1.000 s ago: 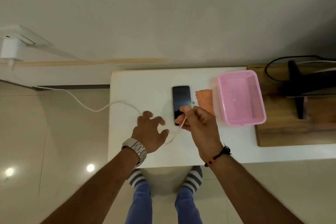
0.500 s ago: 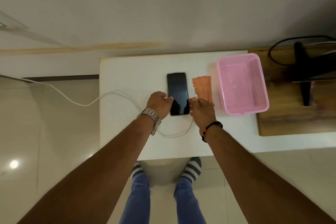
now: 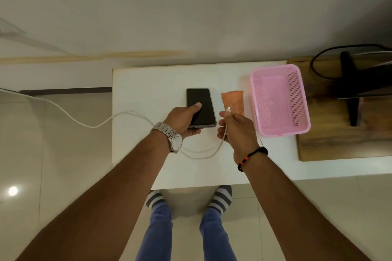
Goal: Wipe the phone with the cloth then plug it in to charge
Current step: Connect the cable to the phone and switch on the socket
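A black phone (image 3: 201,104) with a dark screen is in my left hand (image 3: 184,122), thumb on the glass, its near end lifted toward me over the white table (image 3: 148,82). My right hand (image 3: 237,129) pinches the plug end of a white charging cable (image 3: 203,152), the connector tip pointing up just right of the phone and apart from it. The cable loops on the table under my wrists and trails off the left edge. An orange cloth (image 3: 233,99) lies flat between the phone and a pink basket.
A pink plastic basket (image 3: 280,99) stands at the table's right. Beyond it a wooden board (image 3: 339,140) carries a black stand (image 3: 352,91) with dark cables. The wall runs behind the table. My feet in striped socks are under the near edge.
My left hand went from hovering beside the phone to gripping it and raising its near end. My right hand kept the cable plug and shifted slightly right of the phone.
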